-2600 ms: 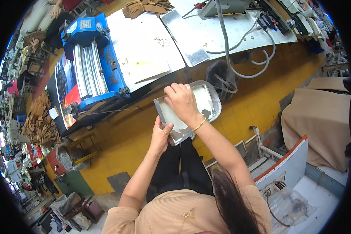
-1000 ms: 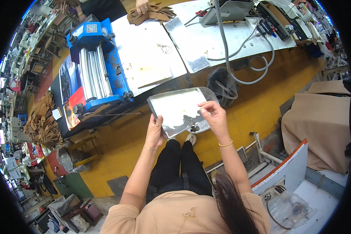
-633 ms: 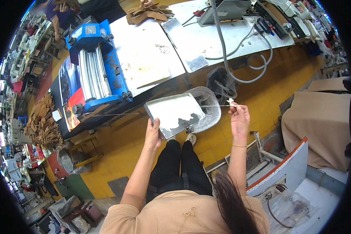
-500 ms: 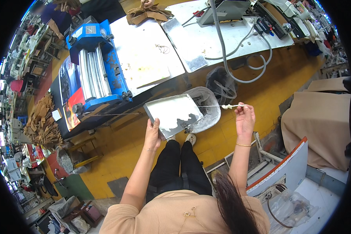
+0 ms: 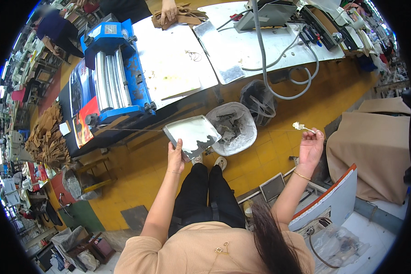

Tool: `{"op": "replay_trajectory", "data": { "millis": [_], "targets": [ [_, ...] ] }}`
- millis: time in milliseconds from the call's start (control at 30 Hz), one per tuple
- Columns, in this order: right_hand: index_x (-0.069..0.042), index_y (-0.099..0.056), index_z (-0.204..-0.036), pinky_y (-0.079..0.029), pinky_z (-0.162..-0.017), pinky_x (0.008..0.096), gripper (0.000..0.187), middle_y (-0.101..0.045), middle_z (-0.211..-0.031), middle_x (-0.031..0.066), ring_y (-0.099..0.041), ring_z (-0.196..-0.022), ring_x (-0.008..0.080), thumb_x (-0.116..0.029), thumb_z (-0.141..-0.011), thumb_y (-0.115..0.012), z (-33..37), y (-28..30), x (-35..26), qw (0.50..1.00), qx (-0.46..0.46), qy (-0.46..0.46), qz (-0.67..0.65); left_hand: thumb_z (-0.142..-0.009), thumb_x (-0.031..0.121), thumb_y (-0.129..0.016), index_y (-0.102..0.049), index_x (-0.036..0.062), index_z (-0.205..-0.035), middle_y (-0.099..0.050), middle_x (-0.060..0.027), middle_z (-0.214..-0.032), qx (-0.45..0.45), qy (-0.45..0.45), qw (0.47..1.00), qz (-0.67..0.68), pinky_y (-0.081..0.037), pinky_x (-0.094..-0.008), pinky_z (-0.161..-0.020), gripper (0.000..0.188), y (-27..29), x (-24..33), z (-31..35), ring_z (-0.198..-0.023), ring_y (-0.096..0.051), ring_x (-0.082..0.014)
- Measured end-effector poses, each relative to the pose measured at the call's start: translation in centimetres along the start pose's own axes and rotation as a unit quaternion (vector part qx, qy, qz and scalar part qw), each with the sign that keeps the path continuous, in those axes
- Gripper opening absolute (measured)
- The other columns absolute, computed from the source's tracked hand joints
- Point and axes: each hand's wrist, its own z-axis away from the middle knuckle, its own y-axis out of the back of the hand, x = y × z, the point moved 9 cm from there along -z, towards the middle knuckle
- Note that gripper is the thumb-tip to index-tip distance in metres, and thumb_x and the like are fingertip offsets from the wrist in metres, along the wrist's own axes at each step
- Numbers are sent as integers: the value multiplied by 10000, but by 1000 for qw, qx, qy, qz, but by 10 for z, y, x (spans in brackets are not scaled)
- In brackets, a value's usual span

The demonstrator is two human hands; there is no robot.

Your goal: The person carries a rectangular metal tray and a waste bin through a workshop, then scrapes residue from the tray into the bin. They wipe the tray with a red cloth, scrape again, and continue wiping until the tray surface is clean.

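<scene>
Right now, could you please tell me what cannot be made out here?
In the head view:
Tray: underside turned from the camera.
Left hand: some fingers hidden behind the tray.
Dark scraps in the bin: too small to identify.
White clump in the right hand: material too small to tell.
Co-worker's hand: forearm cut off by the top edge.

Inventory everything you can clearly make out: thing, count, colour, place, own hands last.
Tray: 1, grey and white, centre
Stringy clump: 1, white, right of centre
Lined bin: 1, whitish, beside tray
Roller machine: 1, blue, upper left
Worktop: count unclear, white, top
Pieces: many, brown, worktop and far left
Hose: at least 1, grey, over worktop
Sheet: count unclear, tan, right
People: at least 2, dark-clothed, top left
Left hand: 1, bare, on tray
Right hand: 1, bare, pinching clump
</scene>
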Motion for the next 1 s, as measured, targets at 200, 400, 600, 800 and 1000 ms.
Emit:
{"op": "replay_trajectory", "data": {
  "millis": [200, 400, 600, 800, 1000],
  "targets": [
    [-55, -580, -952, -500, -769, 283, 42, -621, -957, 96, -578, -806, 133, -78, -920, -595, 0, 7, -22, 989, 19, 7, 146, -875, 402, -684, -412, 159, -1205, -557, -50, -1174, 46, -5, 997, 64, -566, -448, -772, 492, 34, 1, 1, -1003, -615, -228],
    [-23, -611, -930, -481, -696, 216, 80, -660, -891, 64, -595, -759, 90, -42, -873, -663, 9, -5, 32, 914, -25, -15, 404, -877, 378, -691, -412, 155, -1214, -554, -51, -1182, 35, -5, 999, 41, -557, -433, -777, 491, 42, 5, 8, -1064, -582, -225],
    [3, -683, -958, -500, -703, 235, 130, -669, -888, 35, -602, -738, 81, -32, -833, -691, 12, -7, 95, 849, -47, -23, 525, -879, 352, -699, -411, 126, -1212, -571, -68, -1128, 36, -10, 999, 35, -553, -392, -728, 495, 45, 3, 18, -1013, -593, -214],
    [-23, -712, -896, -515, -691, 306, 145, -661, -860, 117, -649, -721, 206, -30, -751, -715, 21, -10, 159, 774, -131, 14, 620, -905, 271, -681, -412, 71, -1209, -593, -105, -1086, 53, -18, 998, 31, -546, -355, -747, 453, 51, -3, 25, -975, -604, -202],
    [-37, -726, -927, -519, -741, 392, 165, -667, -844, 162, -652, -769, 326, -106, -796, -655, 23, -1, 212, 691, -174, 6, 702, -856, 339, -731, -427, 71, -1186, -602, -59, -908, 73, -21, 997, 11, -392, -257, -364, 523, 52, -4, 33, -542, -523, -116]
  ]
}}
